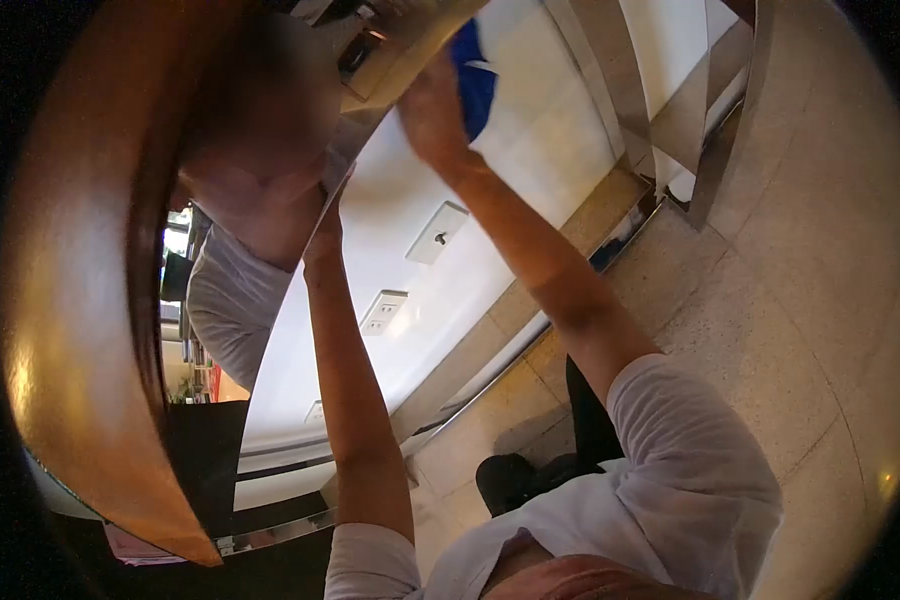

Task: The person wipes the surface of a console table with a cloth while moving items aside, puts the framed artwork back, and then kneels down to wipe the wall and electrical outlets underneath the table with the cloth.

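My right hand (435, 115) is raised in front of the white wall (530, 100), near the lower edge of a mirror (270, 215). A blue cloth (475, 85) is bunched in that hand and hangs out past its far side. The hand is somewhat blurred. My left hand (327, 230) is up at the mirror's edge, seen side-on, and its fingers are hidden. A person in a white shirt shows in the mirror's reflection.
A curved wooden frame (80, 280) runs along the left. On the wall are a switch plate (437, 232) and a power outlet (383, 312). Below lies a tiled floor (790, 330), with a dark shoe (505, 482) on it. Mirrored strips (675, 90) stand at upper right.
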The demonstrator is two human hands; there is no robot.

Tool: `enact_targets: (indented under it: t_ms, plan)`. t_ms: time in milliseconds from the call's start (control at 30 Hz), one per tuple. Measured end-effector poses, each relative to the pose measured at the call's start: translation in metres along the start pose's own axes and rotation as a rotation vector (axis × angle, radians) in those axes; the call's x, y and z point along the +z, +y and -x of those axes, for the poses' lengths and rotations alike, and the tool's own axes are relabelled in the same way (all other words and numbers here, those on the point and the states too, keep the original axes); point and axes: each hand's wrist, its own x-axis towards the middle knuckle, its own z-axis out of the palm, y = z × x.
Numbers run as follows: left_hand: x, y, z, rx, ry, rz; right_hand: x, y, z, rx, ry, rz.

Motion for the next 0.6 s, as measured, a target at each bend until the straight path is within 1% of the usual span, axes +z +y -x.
enact_targets:
  t_ms: [33,100,167,233,267,333,367,467,500,533,567,600]
  plan:
    - [0.002,0.001,0.000,0.000,0.002,-0.007,0.000,-0.016,0.015,-0.050,-0.151,0.074]
    - [0.004,0.003,0.002,0.008,0.011,-0.020,-0.006,-0.021,0.050,-0.217,-0.219,0.201]
    - [0.004,0.001,0.002,0.019,0.022,-0.034,-0.010,0.022,0.110,0.052,-0.330,0.224]
    - [0.005,-0.001,0.004,0.026,0.026,-0.055,-0.010,0.091,0.198,0.142,-0.032,0.284]
    - [0.005,-0.002,0.005,0.033,0.028,-0.066,-0.025,0.107,0.219,0.283,-0.282,0.540]
    - [0.005,-0.005,0.005,0.042,0.032,-0.091,-0.031,0.121,0.239,0.439,-0.406,0.695]
    - [0.005,-0.006,0.004,0.046,0.037,-0.102,-0.023,0.135,0.233,0.447,-0.272,0.596]
    - [0.002,-0.008,-0.002,0.055,0.038,-0.148,-0.017,0.043,0.137,0.371,0.001,0.211]
    - [-0.001,-0.008,-0.003,0.053,0.013,-0.161,-0.007,0.012,0.103,0.267,-0.060,0.302]
    - [-0.004,-0.005,-0.004,0.051,-0.014,-0.172,-0.004,-0.021,0.072,0.198,-0.081,0.104]
    - [0.001,-0.007,-0.003,0.040,-0.067,-0.149,-0.001,-0.046,0.052,0.093,-0.111,0.000]
    - [0.004,-0.008,-0.003,0.027,-0.120,-0.127,0.001,-0.068,0.040,-0.055,-0.170,-0.064]
